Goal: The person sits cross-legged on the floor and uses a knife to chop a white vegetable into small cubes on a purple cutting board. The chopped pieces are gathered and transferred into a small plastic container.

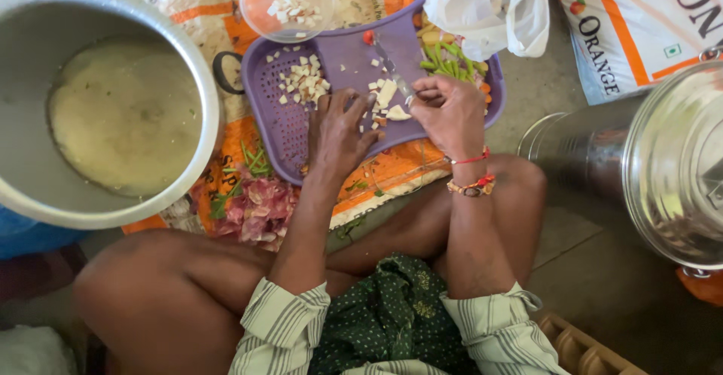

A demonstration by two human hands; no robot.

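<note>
A purple perforated chopping tray [280, 123] lies on printed sacking on the floor. My left hand [340, 130] rests flat on the tray, fingertips against pale garlic-like pieces [386, 98]. My right hand [450, 110] grips a small knife [393, 72] whose blade points up and left across the tray, just above those pieces. A heap of small chopped pale bits [305, 81] sits on the tray's left side. Green beans and sliced vegetables [449, 57] lie at the tray's right end.
A large steel pot [26, 13] with yellowish liquid stands at left. A clear bowl [260, 13] of chopped bits sits above the tray. A white plastic bag [489, 6], a steel lidded container [670, 164], onion peels [260, 208] and my bare knees surround it.
</note>
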